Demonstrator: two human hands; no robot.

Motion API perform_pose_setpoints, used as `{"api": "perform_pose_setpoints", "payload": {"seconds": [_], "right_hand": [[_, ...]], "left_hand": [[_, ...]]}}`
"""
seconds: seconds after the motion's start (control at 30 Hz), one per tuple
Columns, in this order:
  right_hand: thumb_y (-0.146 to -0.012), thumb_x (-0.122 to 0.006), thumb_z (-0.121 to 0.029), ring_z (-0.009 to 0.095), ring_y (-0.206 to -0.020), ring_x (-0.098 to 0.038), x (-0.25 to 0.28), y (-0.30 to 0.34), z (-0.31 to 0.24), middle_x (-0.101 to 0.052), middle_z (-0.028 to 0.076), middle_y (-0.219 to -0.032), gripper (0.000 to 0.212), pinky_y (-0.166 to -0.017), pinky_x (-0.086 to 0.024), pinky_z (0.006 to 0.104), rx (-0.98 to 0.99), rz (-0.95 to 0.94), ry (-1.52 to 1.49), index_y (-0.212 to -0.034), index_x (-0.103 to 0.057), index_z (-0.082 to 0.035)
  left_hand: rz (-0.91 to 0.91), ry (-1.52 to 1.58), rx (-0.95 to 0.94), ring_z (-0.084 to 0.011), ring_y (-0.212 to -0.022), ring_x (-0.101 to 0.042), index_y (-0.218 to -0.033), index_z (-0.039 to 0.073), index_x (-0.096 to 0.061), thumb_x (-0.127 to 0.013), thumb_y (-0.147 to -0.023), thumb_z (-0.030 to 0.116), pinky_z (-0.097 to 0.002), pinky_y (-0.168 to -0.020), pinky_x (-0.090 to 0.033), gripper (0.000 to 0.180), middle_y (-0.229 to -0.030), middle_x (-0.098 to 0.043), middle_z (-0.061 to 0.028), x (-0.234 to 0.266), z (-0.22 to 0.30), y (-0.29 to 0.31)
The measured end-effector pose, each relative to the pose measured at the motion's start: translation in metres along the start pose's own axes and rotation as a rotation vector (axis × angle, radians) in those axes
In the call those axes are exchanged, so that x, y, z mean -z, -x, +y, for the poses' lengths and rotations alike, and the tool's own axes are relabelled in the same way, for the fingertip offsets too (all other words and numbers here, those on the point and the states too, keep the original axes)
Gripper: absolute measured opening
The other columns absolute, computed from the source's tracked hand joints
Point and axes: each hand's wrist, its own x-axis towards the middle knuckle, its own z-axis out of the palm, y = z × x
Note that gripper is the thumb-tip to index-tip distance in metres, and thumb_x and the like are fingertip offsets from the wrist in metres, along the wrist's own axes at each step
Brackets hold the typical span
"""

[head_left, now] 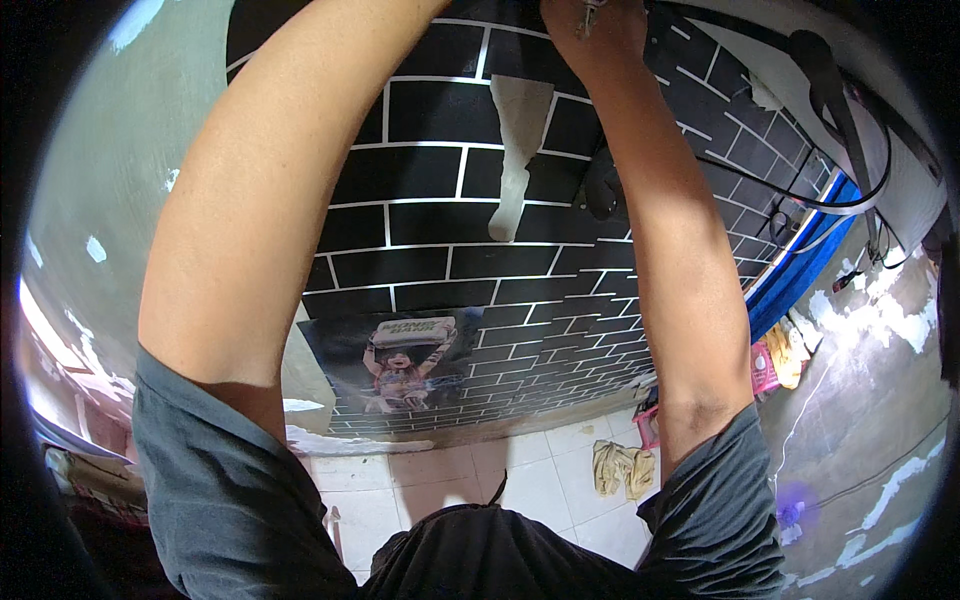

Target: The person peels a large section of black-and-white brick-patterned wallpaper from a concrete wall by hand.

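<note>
Both my arms are raised in front of a wall with black brick-pattern covering (430, 110). My left forearm (250, 150) runs out past the top edge, so the left hand is out of the picture. At the top edge the base of my right hand (605, 30) just shows, with its fingers cut off from view. A small silver metal piece (590, 15) lies against it; I cannot tell its kind. Between the forearms, a torn strip of the covering (515, 150) bares pale wall. Partly behind my right forearm is a dark rounded object (602, 185).
A poster (400, 360) hangs low on the wall. Black cables (850, 200) dangle at the upper right, near a blue curtain (800, 260). Beige cloth (622, 470) lies on the white tiled floor (530, 490). A pink basket (765, 368) stands by the right wall.
</note>
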Motion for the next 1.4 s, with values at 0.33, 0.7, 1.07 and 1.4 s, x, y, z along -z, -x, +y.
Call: {"api": "perform_pose_setpoints", "payload": {"seconds": [0.33, 0.7, 1.07, 1.4], "right_hand": [[-0.073, -0.067, -0.012, 0.044, -0.108, -0.056, 0.002, 0.012, 0.014, -0.059, 0.027, -0.112, 0.043, -0.100, -0.044, 0.0496, 0.091, 0.107, -0.269, -0.112, -0.060, 0.007], [-0.082, -0.055, -0.011, 0.045, -0.126, -0.044, 0.028, 0.025, -0.006, -0.049, 0.029, -0.133, 0.050, -0.105, -0.035, 0.0542, -0.049, 0.112, -0.234, -0.128, -0.052, 0.010], [-0.088, -0.054, -0.017, 0.042, -0.124, -0.045, 0.040, 0.040, -0.010, -0.048, 0.025, -0.135, 0.048, -0.101, -0.035, 0.0572, -0.181, 0.101, -0.125, -0.132, -0.051, 0.002], [-0.084, -0.059, -0.017, 0.038, -0.114, -0.050, 0.051, 0.035, -0.004, -0.053, 0.018, -0.122, 0.049, -0.096, -0.039, 0.0539, -0.229, 0.071, -0.149, -0.131, -0.054, -0.005]], "left_hand": [[0.122, 0.058, -0.054, -0.0490, -0.087, -0.058, -0.096, -0.003, -0.058, -0.050, -0.082, 0.001, -0.0518, -0.075, -0.049, 0.017, -0.090, -0.061, -0.0287, -0.001, 0.010, 0.015], [0.018, -0.005, -0.037, -0.0464, -0.092, -0.058, -0.097, -0.004, -0.058, -0.055, -0.082, 0.003, -0.0504, -0.079, -0.048, 0.017, -0.092, -0.061, -0.0276, 0.009, 0.019, 0.026], [-0.049, -0.047, 0.005, -0.0445, -0.093, -0.058, -0.097, -0.004, -0.062, -0.069, -0.074, 0.009, -0.0482, -0.079, -0.049, 0.026, -0.095, -0.061, -0.0261, 0.006, 0.023, 0.032], [-0.040, -0.059, 0.073, -0.0470, -0.080, -0.060, -0.090, -0.004, -0.064, -0.071, -0.074, 0.014, -0.0507, -0.070, -0.049, 0.025, -0.083, -0.062, -0.0282, -0.007, 0.004, 0.034]]}}
